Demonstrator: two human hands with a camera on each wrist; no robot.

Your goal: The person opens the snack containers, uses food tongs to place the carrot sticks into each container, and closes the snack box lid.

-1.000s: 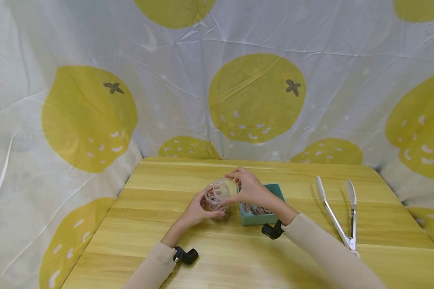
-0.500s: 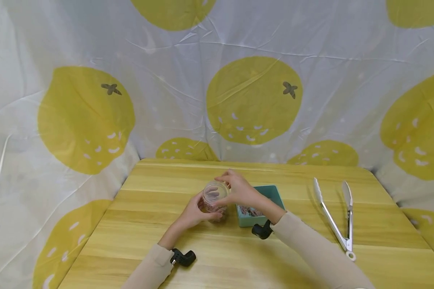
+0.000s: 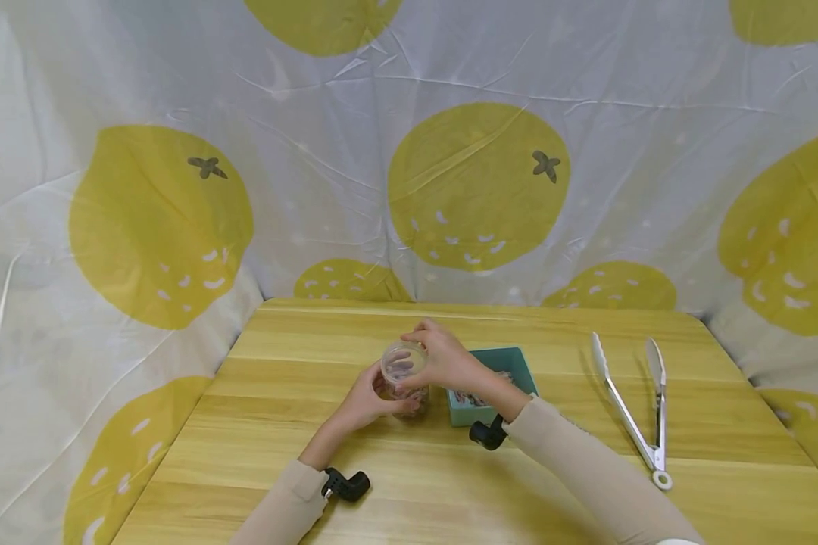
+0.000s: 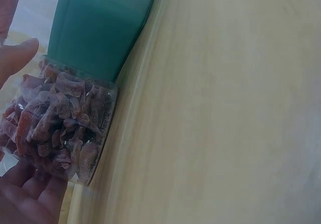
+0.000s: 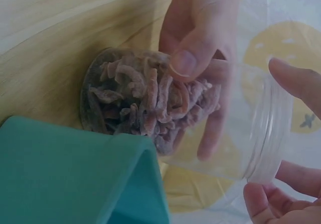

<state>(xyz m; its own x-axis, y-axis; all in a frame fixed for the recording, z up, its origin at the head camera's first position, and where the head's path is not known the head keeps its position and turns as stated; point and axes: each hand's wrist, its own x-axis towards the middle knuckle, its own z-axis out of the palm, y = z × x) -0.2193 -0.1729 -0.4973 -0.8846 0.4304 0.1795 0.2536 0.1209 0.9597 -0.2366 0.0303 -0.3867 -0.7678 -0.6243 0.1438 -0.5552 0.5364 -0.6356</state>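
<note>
A clear plastic jar (image 5: 228,156), part filled with reddish-brown dried strips (image 5: 160,98), stands upright on the table. My left hand (image 3: 363,406) grips its lower body, thumb on the near side and fingers behind. At the jar's top, my right hand (image 3: 444,362) holds a clear round lid (image 5: 273,133) by its edge, thumb and fingers on opposite sides. The lid sits over the mouth of the jar. Just right of the jar is a teal rectangular box (image 3: 473,415) with more of the strips inside, partly covered by my right forearm in the head view.
Metal tongs (image 3: 654,456) with whitish tips lie spread on the right side of the wooden table (image 3: 300,341). A pale curtain (image 3: 327,166) printed with yellow fruit hangs behind the table and along its sides.
The lid, held tilted beside the jar's mouth a second ago, has come left and down onto the top with my right hand. My left hand keeps its grip on the jar.
</note>
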